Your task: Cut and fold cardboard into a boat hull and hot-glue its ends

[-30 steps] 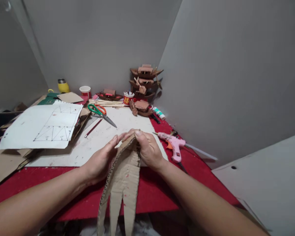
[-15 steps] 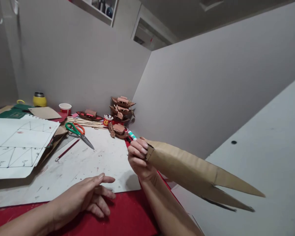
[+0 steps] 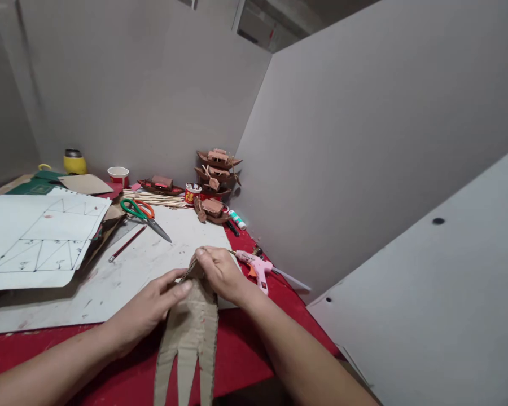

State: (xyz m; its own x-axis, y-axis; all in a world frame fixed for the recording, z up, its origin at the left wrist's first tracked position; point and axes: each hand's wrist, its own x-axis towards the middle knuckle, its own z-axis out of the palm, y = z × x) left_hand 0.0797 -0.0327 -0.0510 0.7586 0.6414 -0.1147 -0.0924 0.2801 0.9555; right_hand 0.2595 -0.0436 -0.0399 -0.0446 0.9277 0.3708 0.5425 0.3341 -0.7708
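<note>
A long brown cardboard piece (image 3: 188, 338), pinched to a point at its far end and split into three prongs toward me, lies over the red table cover (image 3: 245, 349). My right hand (image 3: 220, 273) grips its pointed far end from the right. My left hand (image 3: 148, 310) presses on the cardboard's left side with its fingertips at the point. Both hands meet at the tip, near the front edge of a white work sheet (image 3: 110, 276).
A pink glue gun (image 3: 258, 269) lies just right of my right hand. Green-and-orange scissors (image 3: 146, 217) and a red pencil (image 3: 127, 243) lie on the sheet. A drawn paper plan (image 3: 38, 239) is at left. Model boats (image 3: 215, 175), cups (image 3: 118, 175) and sticks crowd the far corner.
My right hand swung the cardboard piece out to the right in the air, then brought it back down onto the table, and my left hand took hold of it again.
</note>
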